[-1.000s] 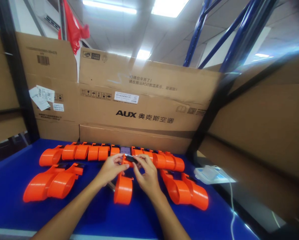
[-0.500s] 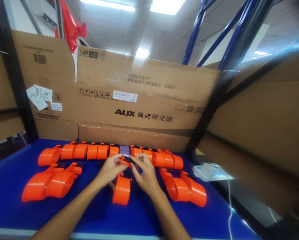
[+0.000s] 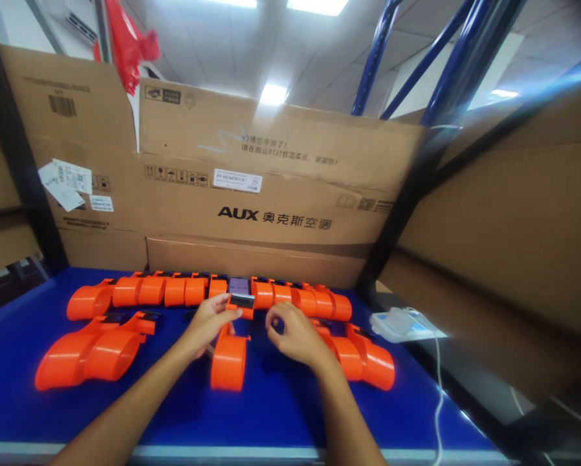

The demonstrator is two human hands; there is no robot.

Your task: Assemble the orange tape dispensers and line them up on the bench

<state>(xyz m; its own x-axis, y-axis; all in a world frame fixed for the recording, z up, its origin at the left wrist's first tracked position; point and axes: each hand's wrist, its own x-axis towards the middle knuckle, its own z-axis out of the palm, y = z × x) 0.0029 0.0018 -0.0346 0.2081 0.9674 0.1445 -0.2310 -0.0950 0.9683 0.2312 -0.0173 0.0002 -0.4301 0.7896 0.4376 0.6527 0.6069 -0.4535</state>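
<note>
In my left hand (image 3: pixel 213 327) is an orange plastic tape dispenser (image 3: pixel 230 364). Its flat head, with a black strip (image 3: pixel 242 301) edged in a pale line, is gripped between thumb and fingers, and the round body hangs below. To the right of it, apart from the dispenser, my right hand (image 3: pixel 295 333) is curled with thumb and index finger drawn together. Whether those fingertips hold anything small is not visible. Just behind the held dispenser a phone (image 3: pixel 239 286) with a lit screen stands among more dispensers.
A row of orange dispensers (image 3: pixel 175 292) runs along the back of the blue table (image 3: pixel 266 414). Others lie at left (image 3: pixel 65 359) and right (image 3: pixel 378 366). A pale plastic box (image 3: pixel 402 325) with a white cable (image 3: pixel 438 395) sits right. Cardboard (image 3: pixel 184 213) walls the back.
My right hand has come off the dispenser's head and moved right, its fingers curling. The left hand still holds the dispenser, and its black strip now shows more fully.
</note>
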